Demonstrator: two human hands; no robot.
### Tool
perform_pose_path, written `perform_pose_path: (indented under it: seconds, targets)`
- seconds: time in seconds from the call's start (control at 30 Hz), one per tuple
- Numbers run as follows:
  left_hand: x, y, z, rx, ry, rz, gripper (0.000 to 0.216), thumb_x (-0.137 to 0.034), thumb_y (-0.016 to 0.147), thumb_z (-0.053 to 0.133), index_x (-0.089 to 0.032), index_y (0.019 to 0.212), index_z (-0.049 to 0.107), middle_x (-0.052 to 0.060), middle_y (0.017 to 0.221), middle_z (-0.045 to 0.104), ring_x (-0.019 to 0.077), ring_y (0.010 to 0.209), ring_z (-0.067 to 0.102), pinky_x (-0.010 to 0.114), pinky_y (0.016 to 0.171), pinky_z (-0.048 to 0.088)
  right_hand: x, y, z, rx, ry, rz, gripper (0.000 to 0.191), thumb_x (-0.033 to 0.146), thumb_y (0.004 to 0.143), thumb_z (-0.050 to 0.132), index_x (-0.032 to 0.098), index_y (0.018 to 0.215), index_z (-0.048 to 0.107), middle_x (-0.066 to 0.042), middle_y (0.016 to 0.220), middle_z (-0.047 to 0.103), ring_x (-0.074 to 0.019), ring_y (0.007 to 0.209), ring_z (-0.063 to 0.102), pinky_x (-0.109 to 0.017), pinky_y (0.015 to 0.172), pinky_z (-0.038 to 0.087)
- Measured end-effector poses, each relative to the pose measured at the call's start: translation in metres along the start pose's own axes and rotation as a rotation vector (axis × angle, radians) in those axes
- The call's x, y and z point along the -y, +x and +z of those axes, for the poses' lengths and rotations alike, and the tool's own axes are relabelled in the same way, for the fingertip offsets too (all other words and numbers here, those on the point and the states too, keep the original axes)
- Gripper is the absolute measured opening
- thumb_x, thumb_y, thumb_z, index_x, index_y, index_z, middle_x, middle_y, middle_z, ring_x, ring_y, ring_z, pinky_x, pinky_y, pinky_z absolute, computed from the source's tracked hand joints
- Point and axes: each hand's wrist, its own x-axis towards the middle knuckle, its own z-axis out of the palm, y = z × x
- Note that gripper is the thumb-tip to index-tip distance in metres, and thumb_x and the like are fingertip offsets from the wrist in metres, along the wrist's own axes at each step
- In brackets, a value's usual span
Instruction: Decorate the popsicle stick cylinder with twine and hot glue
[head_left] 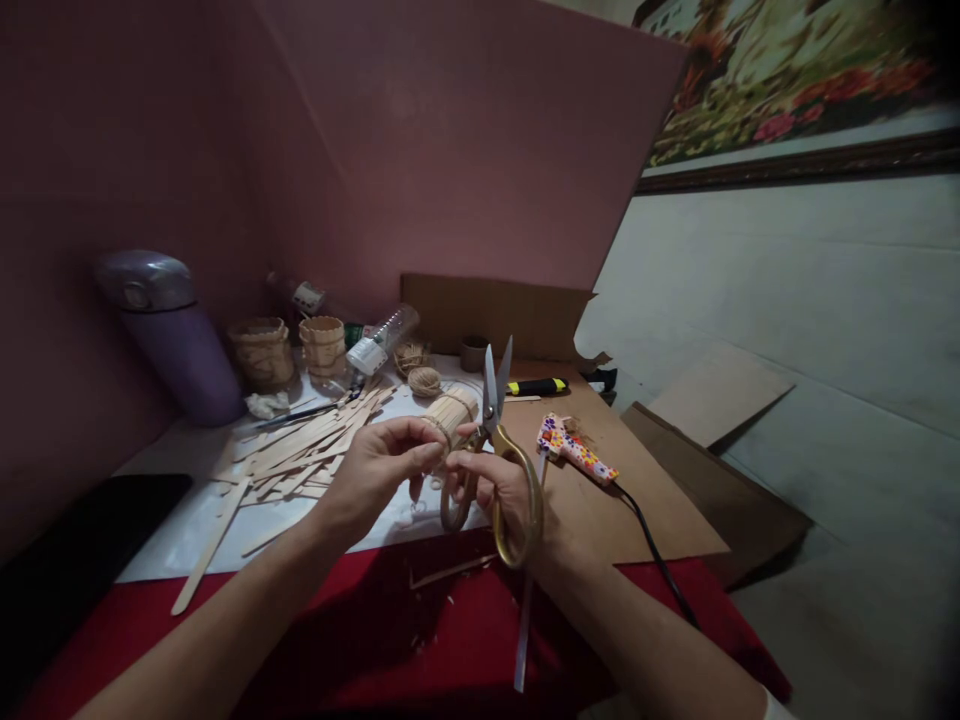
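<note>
My right hand [504, 490] grips gold-handled scissors [495, 440], blades slightly parted and pointing up. My left hand [379, 468] pinches twine at a small cylinder of wooden sticks [452, 409] wrapped with twine, held just left of the blades. Both hands hover above the white sheet [187, 520] near the table's front.
A pile of wooden craft sticks [300, 450] lies left. Behind stand two stick cups [292, 350], a twine ball [424, 381], a plastic bottle [379, 343] and a purple flask [176, 335]. A patterned glue gun [574, 450] and a yellow-black cutter [537, 386] rest on cardboard [637, 500] at right.
</note>
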Motion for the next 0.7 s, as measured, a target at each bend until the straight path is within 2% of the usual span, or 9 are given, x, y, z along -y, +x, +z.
perform_pose_path:
  seconds: [0.1, 0.2, 0.37, 0.5, 0.7]
  targets:
    - [0.000, 0.001, -0.001, -0.024, -0.090, -0.153, 0.017, -0.028, 0.074, 0.071, -0.012, 0.072, 0.064, 0.002, 0.061, 0.062, 0.0067, 0.046, 0.049, 0.017, 0.040, 0.037, -0.002, 0.000, -0.001, -0.009, -0.092, -0.099, 0.034, 0.024, 0.067, 0.070, 0.018, 0.097, 0.054, 0.002, 0.067, 0.063, -0.0111, 0.054, 0.056, -0.023, 0.051, 0.044]
    - [0.000, 0.001, 0.000, -0.036, -0.112, -0.222, 0.021, -0.030, 0.072, 0.072, -0.011, 0.070, 0.063, 0.002, 0.060, 0.062, 0.0061, 0.043, 0.047, 0.017, 0.037, 0.034, 0.000, -0.004, 0.002, 0.014, -0.158, -0.177, 0.041, 0.023, 0.067, 0.070, 0.019, 0.102, 0.049, 0.004, 0.066, 0.061, -0.0108, 0.055, 0.055, -0.022, 0.051, 0.043]
    - [0.000, 0.000, 0.001, -0.044, -0.054, -0.206, 0.024, -0.034, 0.074, 0.071, -0.012, 0.068, 0.063, 0.000, 0.055, 0.057, 0.0069, 0.044, 0.046, 0.017, 0.037, 0.035, 0.003, -0.009, 0.009, -0.008, -0.247, -0.234, 0.040, 0.026, 0.068, 0.069, 0.019, 0.101, 0.048, 0.005, 0.063, 0.059, -0.0108, 0.053, 0.054, -0.022, 0.049, 0.041]
    - [0.003, -0.001, 0.002, -0.039, -0.029, -0.201, 0.027, -0.037, 0.074, 0.070, -0.011, 0.070, 0.063, 0.003, 0.060, 0.061, 0.0084, 0.047, 0.049, 0.018, 0.038, 0.036, 0.002, -0.009, 0.010, -0.012, -0.226, -0.251, 0.039, 0.026, 0.067, 0.070, 0.020, 0.099, 0.048, 0.007, 0.061, 0.057, -0.0104, 0.052, 0.054, -0.021, 0.048, 0.040]
    - [0.008, 0.000, 0.005, -0.056, -0.194, -0.188, 0.026, -0.036, 0.071, 0.073, -0.013, 0.079, 0.066, 0.002, 0.060, 0.062, 0.0088, 0.047, 0.049, 0.018, 0.039, 0.036, 0.001, -0.007, 0.010, -0.062, -0.196, -0.269, 0.043, 0.029, 0.067, 0.074, 0.020, 0.100, 0.047, 0.006, 0.060, 0.058, -0.0103, 0.050, 0.053, -0.021, 0.047, 0.041]
